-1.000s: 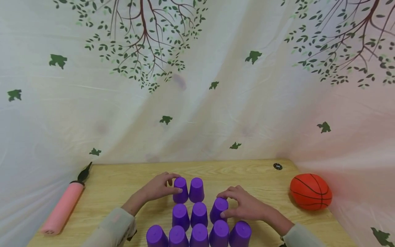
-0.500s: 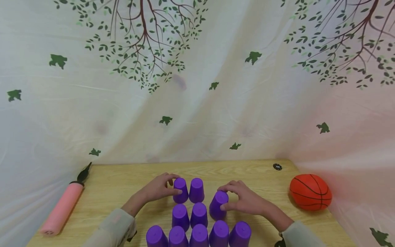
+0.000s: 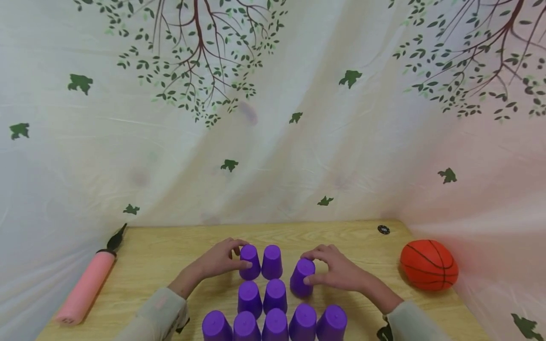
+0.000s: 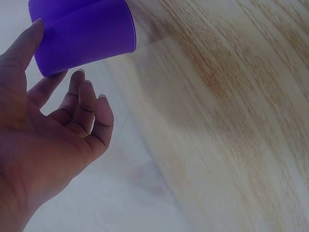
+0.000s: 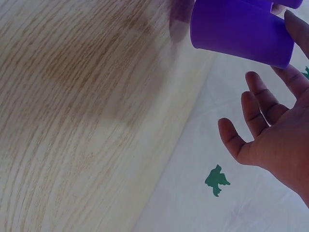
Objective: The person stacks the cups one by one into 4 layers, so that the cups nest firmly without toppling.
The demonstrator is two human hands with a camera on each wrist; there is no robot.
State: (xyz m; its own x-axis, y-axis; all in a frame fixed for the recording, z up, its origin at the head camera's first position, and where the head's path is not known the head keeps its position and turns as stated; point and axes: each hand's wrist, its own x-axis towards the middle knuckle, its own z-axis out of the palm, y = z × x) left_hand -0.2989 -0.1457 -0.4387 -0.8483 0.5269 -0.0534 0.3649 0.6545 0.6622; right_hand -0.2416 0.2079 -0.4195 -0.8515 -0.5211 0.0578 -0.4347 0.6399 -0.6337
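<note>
Upside-down purple cups stand in rows on the wooden table. At the back left, my left hand (image 3: 219, 258) pinches a purple cup (image 3: 250, 263) between thumb and index finger; its other fingers hang loosely curled in the left wrist view. Close beside that cup stands a second back-row cup (image 3: 271, 263). My right hand (image 3: 339, 269) holds another purple cup (image 3: 302, 279) the same way, with thumb and forefinger, right of the pair and slightly nearer. Whether this cup touches the table I cannot tell. Two middle-row cups (image 3: 249, 300) stand in front, before a nearer row of several cups (image 3: 275, 326).
A pink hand pump (image 3: 87, 289) with a black nozzle lies at the table's left. To the right sits a red ball (image 3: 429, 265) with black lines. Near the back right edge is a black chip (image 3: 384, 229). A leaf-patterned white cloth (image 3: 273, 189) hangs behind.
The cup in my right hand has moved away from the front row, toward the back row. My left hand stays at its cup; the other cups have not moved.
</note>
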